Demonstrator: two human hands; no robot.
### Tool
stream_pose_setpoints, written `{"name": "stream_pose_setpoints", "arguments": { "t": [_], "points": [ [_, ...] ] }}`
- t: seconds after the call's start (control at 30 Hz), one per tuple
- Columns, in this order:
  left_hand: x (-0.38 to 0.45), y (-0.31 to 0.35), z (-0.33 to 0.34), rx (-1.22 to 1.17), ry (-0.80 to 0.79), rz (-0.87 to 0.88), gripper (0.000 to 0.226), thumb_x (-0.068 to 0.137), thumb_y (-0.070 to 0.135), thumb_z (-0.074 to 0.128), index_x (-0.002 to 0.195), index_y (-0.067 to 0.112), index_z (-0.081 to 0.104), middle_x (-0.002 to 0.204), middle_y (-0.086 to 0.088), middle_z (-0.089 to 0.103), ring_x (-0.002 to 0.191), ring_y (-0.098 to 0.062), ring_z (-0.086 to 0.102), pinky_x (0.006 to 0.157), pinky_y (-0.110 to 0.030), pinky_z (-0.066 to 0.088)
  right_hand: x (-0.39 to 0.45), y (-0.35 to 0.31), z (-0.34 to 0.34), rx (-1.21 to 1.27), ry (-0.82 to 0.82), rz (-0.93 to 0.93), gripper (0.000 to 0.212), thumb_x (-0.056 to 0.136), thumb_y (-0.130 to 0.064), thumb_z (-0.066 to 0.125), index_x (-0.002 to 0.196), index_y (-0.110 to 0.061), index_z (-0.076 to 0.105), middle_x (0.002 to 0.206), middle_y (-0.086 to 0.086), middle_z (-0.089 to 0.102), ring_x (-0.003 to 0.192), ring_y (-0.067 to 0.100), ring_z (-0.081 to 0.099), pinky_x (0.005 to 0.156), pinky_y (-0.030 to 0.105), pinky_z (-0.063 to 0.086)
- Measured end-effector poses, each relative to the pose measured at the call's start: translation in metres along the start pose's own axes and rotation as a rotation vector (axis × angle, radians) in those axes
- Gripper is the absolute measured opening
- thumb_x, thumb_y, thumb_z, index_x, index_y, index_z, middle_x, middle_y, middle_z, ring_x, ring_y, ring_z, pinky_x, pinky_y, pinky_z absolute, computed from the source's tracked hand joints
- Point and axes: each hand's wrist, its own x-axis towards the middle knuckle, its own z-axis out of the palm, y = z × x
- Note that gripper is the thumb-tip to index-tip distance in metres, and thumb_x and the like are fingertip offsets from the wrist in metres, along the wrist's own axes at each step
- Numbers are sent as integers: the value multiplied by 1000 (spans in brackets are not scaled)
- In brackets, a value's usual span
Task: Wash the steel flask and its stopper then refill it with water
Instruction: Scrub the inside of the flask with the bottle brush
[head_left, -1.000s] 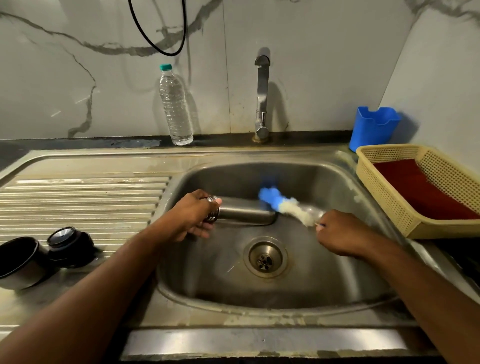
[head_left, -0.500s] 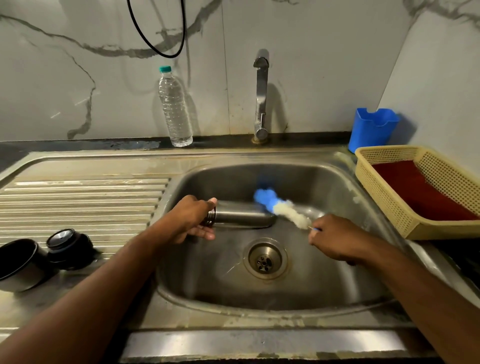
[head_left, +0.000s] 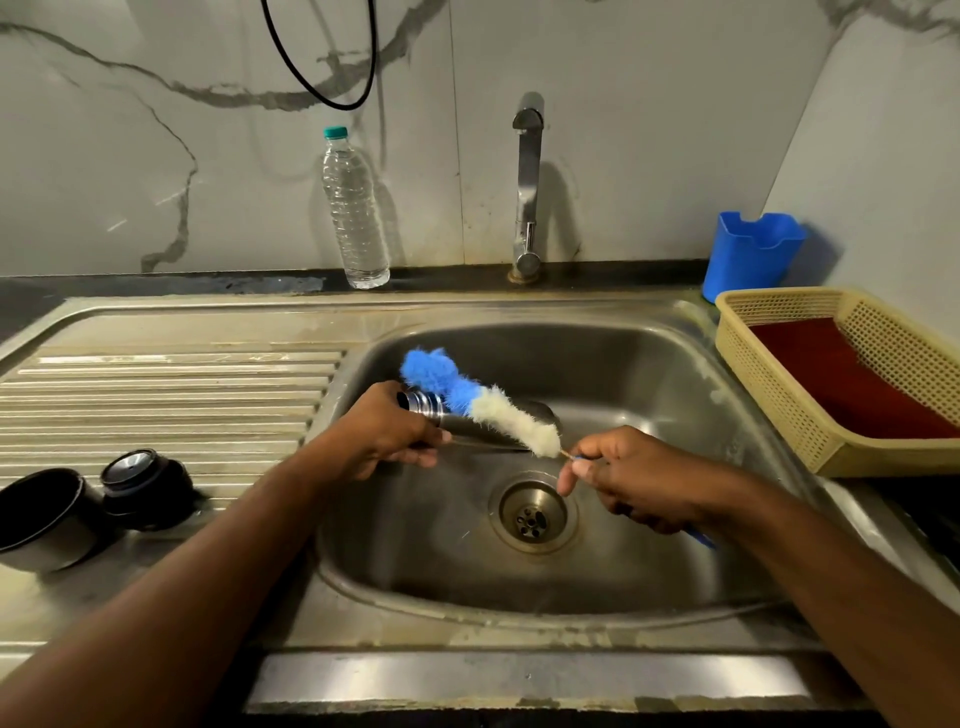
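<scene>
Left of sink (head_left: 623, 613): stopper (head_left: 136, 480) on drainboard, unwashed. Over basin: left hand (head_left: 384, 434) grasps flask (head_left: 483, 428) near its neck. Brush (head_left: 478, 402), earlier past the flask's far end, now lies across its neck; right hand (head_left: 639, 480) pinches the handle. Outside scrub advancing; rinse and refill pending.

- Flask (head_left: 498, 423): brushed steel, dull sheen; threaded neck polished.
- Bottle brush (head_left: 488, 402): fluffy bristles, blue and white.
- Sink (head_left: 649, 364): stainless steel, matt, stained.
- Basket (head_left: 769, 374): perforated cream plastic.
- Water bottle (head_left: 355, 208): clear ribbed plastic.
- Wall (head_left: 649, 130): glossy veined marble.
</scene>
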Motion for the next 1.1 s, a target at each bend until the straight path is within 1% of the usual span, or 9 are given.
{"name": "stream_pose_setpoints", "arguments": {
  "t": [0.07,0.17,0.23,0.37,0.43,0.63,0.83,1.0,1.1],
  "points": [
    [0,1,0,7,1,8,44,81,-11,81,109,14,58,106,-21,71,80,-34,77,68,-41,67,-1,-1,-3,-33,22,66,25,106,-27,49,100,-19,72,60,-2,46,41,7,29,42,21,22],
    [4,-3,0,71,29,22,39,80,1,87,109,6,61,97,-19,72,80,-32,74,76,-45,66,0,7,-10,-439,319,196,15,99,-21,53,105,-14,65,74,0,53,51,10,45,45,21,30],
    [6,-4,-1,134,82,34,45,74,12,94,108,5,66,99,-20,75,88,-37,77,85,-55,63,3,10,-9,-506,413,167,12,98,-19,54,104,-15,63,74,0,54,54,13,48,46,21,32],
    [6,-4,0,139,107,58,48,73,13,95,112,3,69,101,-22,76,87,-37,76,85,-57,62,1,4,-5,24,13,13,27,106,-27,50,99,-20,75,58,-4,45,41,8,29,41,20,23],
    [6,-6,-1,141,80,88,49,76,8,92,119,9,69,103,-13,77,89,-31,76,85,-54,64,-4,-1,-8,65,-139,39,31,109,-29,47,101,-22,76,59,-5,43,42,7,25,39,19,20],
    [4,-6,0,119,59,129,55,75,6,92,120,21,65,112,-10,65,97,-26,71,74,-37,67,4,13,-16,-400,372,138,12,96,-19,58,94,-17,70,69,1,60,48,12,49,43,19,32],
    [6,-4,0,65,74,65,47,82,12,88,123,7,65,106,-14,71,92,-24,74,77,-39,66,-7,-1,-13,25,-32,66,30,107,-30,49,98,-24,77,57,-5,45,43,7,26,41,20,19],
    [8,-4,0,19,80,73,44,86,20,86,122,9,63,109,-13,68,89,-21,72,71,-33,65,2,13,-21,-454,389,199,17,96,-22,58,103,-15,72,74,3,63,52,17,56,43,19,35],
    [11,-4,1,-23,93,92,49,90,21,82,133,18,61,123,-12,61,100,-26,70,75,-39,66,1,10,-16,-253,302,106,19,100,-22,56,98,-16,74,62,0,57,38,10,41,40,18,28]
  ]
}}
